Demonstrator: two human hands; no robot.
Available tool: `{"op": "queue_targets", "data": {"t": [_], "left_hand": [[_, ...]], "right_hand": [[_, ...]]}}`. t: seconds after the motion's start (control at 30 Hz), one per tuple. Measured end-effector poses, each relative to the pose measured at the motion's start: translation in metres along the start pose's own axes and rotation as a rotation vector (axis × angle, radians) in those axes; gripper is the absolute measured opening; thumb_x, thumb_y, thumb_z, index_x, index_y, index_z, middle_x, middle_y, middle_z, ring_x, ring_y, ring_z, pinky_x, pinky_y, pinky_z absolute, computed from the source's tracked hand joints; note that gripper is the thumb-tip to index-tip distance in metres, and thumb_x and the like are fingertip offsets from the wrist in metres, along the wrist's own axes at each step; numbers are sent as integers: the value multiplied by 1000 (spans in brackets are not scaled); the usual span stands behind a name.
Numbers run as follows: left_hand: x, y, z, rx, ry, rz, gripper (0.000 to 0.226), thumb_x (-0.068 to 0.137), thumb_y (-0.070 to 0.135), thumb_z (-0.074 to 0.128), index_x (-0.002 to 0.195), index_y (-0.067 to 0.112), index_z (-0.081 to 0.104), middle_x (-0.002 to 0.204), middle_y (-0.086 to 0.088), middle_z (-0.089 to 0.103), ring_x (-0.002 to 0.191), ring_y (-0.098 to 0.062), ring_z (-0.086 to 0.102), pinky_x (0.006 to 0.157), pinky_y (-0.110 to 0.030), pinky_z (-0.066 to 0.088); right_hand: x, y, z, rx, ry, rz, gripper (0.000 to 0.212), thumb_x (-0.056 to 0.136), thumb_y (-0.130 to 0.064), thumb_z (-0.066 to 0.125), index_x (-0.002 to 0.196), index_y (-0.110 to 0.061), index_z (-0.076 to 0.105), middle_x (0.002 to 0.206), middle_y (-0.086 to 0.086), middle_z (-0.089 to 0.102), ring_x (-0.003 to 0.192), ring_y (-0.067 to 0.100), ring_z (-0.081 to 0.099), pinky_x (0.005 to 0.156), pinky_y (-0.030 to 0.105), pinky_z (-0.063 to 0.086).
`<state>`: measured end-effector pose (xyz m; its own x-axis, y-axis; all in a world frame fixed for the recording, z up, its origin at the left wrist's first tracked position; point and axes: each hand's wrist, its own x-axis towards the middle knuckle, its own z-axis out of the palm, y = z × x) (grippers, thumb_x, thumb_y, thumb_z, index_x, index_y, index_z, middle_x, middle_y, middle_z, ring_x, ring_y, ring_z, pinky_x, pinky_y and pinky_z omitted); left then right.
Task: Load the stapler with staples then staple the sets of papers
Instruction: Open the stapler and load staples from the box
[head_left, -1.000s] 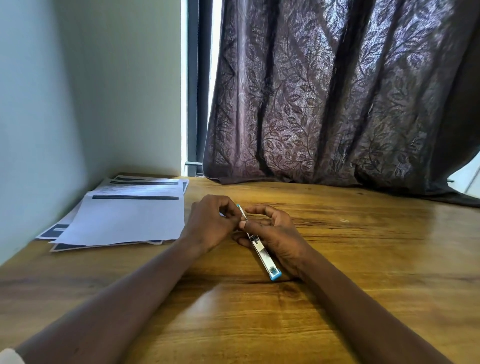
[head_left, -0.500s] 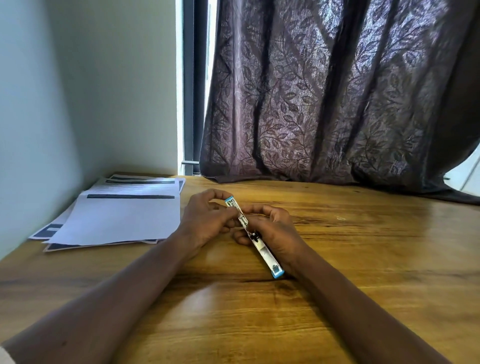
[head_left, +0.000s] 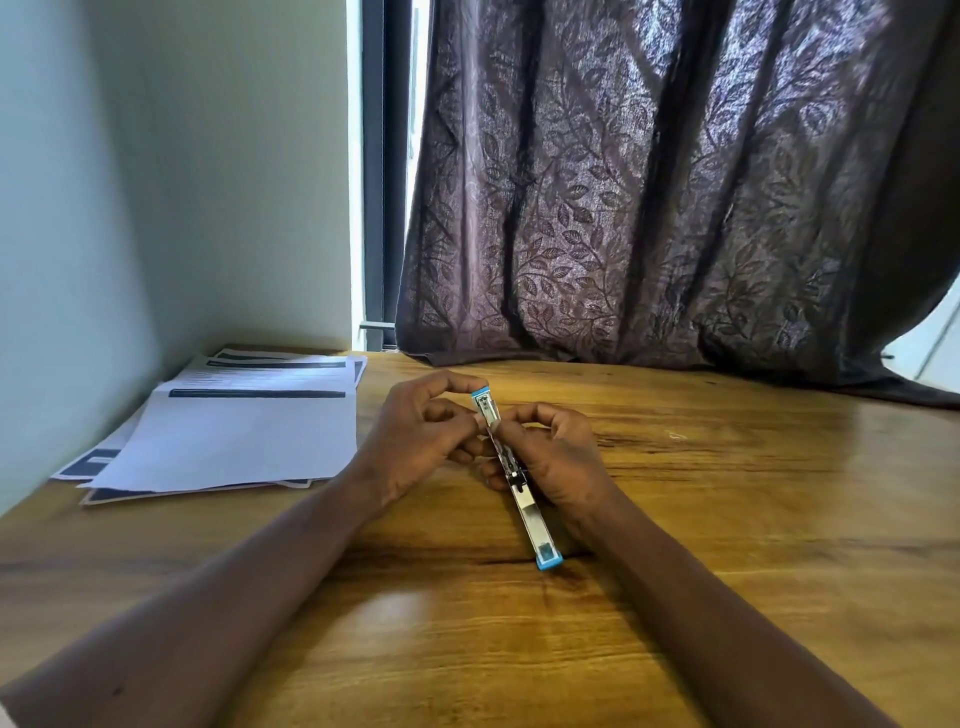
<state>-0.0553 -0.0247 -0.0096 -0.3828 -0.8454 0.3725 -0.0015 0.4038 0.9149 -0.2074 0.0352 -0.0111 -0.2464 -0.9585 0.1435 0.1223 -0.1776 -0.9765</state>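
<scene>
A small blue and silver stapler (head_left: 525, 506) lies swung open flat, one end resting on the wooden table (head_left: 727, 519), the other raised. My right hand (head_left: 558, 457) grips its middle from the right side. My left hand (head_left: 421, 441) pinches the far half near the blue tip between thumb and fingers. Whether staples sit in the channel is hidden by my fingers. The sets of papers (head_left: 234, 431) lie stacked at the left, apart from both hands.
A pale wall (head_left: 104, 208) borders the table on the left behind the papers. A dark leaf-patterned curtain (head_left: 649, 208) hangs along the back edge, its hem resting on the table. Bare wood stretches to the right and in front of my arms.
The stapler's far half has swung further up and out, showing its blue tip. My left fingers have shifted along that half. My right hand keeps its grip in place.
</scene>
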Motion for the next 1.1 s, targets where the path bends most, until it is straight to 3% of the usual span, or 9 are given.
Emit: {"op": "queue_targets", "data": {"t": [0.17, 0.3, 0.43, 0.57, 0.73, 0.83, 0.9, 1.0, 1.1], "left_hand": [[0, -1, -2, 45, -64, 48, 43, 91, -6, 68, 129, 14, 65, 93, -14, 77, 79, -26, 78, 72, -33, 64], [0, 0, -2, 76, -104, 68, 49, 88, -10, 69, 130, 16, 64, 94, -13, 76, 80, -27, 77, 71, -31, 63], [1, 2, -1, 94, -139, 103, 56, 85, -10, 72, 132, 19, 63, 93, -10, 76, 79, -28, 77, 73, -38, 65], [0, 2, 1, 153, -162, 141, 64, 82, -7, 76, 137, 21, 60, 96, -5, 76, 80, -27, 77, 76, -47, 65], [-1, 1, 1, 179, -205, 171, 66, 80, -4, 78, 138, 25, 60, 100, -3, 75, 82, -29, 75, 80, -47, 64], [-2, 1, 1, 254, -265, 194, 75, 77, 10, 78, 146, 25, 53, 105, 6, 72, 84, -18, 74, 77, -35, 64], [-4, 1, 0, 299, -322, 194, 88, 73, 21, 80, 153, 27, 43, 108, 13, 66, 85, -11, 72, 72, -25, 59], [-7, 0, 4, 346, -339, 192, 98, 73, 30, 91, 154, 35, 37, 114, 11, 64, 90, -9, 70, 72, -23, 58], [-10, 0, 11, 377, -209, 214, 83, 77, 35, 89, 146, 39, 43, 111, 9, 66, 85, -9, 71, 74, -25, 61]], "right_hand": [[1, 1, -5, -267, 3, -139, 11, 91, -15, 72, 99, -8, 69, 81, 20, 76, 79, 47, 72, 74, 65, 58], [0, 4, -10, -558, -37, -315, 9, 94, -22, 67, 102, -23, 69, 71, 3, 76, 63, 23, 72, 57, 47, 59], [0, 1, -13, -787, -39, -446, 27, 96, -37, 59, 123, -31, 60, 69, -3, 72, 61, 13, 66, 58, 42, 55], [2, 1, -15, -883, 14, -512, 37, 100, -34, 56, 136, -26, 53, 62, -5, 63, 56, 8, 53, 56, 29, 39], [3, 0, -15, -788, 36, -464, 14, 96, -32, 61, 108, -25, 60, 63, -1, 67, 51, 10, 56, 51, 39, 46], [5, 1, -16, -615, 22, -356, 11, 95, -34, 62, 96, -23, 62, 69, 9, 71, 63, 36, 66, 56, 53, 53], [6, 1, -17, -533, -4, -290, 12, 97, -30, 61, 96, -18, 64, 75, 14, 72, 69, 42, 67, 59, 57, 55], [9, -3, -20, -471, -28, -225, 15, 100, -21, 59, 98, -8, 66, 75, 9, 72, 61, 20, 65, 57, 39, 56], [10, -3, -21, -452, -52, -206, 18, 101, -18, 56, 98, -3, 66, 71, 1, 68, 62, 11, 62, 56, 29, 52]]}}
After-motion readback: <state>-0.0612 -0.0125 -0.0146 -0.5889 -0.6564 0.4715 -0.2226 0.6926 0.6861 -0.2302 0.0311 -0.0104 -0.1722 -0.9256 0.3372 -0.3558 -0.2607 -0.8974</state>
